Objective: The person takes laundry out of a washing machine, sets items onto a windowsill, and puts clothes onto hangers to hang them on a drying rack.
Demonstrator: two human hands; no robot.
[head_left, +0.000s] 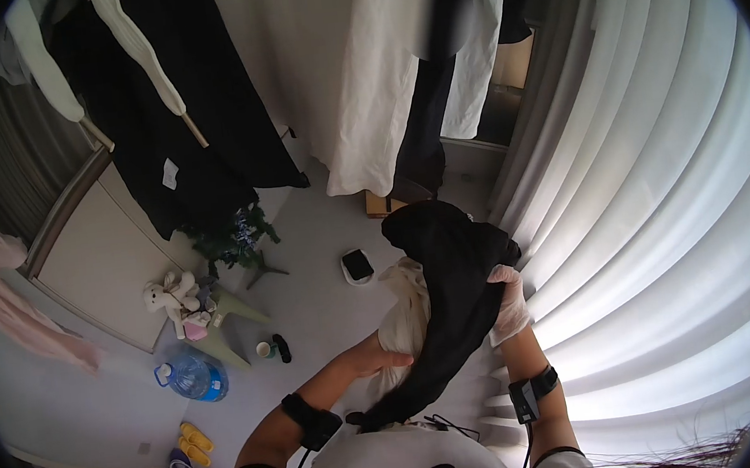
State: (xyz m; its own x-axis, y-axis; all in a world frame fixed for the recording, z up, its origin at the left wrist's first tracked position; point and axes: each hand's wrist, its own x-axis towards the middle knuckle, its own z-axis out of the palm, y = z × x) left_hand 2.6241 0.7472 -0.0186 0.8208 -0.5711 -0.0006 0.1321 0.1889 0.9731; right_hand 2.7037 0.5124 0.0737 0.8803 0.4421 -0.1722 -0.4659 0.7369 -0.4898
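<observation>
Curtain (663, 194), white and pleated, and just left of it droops a black garment (454, 290)! Right hand (508, 300) (looks gloved, that one) closes on its curtain-side edge; left hand (371, 356), farther from the curtain, clasps cream cloth (406, 316), fingers hidden.

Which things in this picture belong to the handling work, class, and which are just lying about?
Part of the job:
black cloth, gripped by the gloved right hand
white cloth, gripped by the left hand

Just lying about:
large water bottle
white plush toy
yellow slippers
small cup
</observation>
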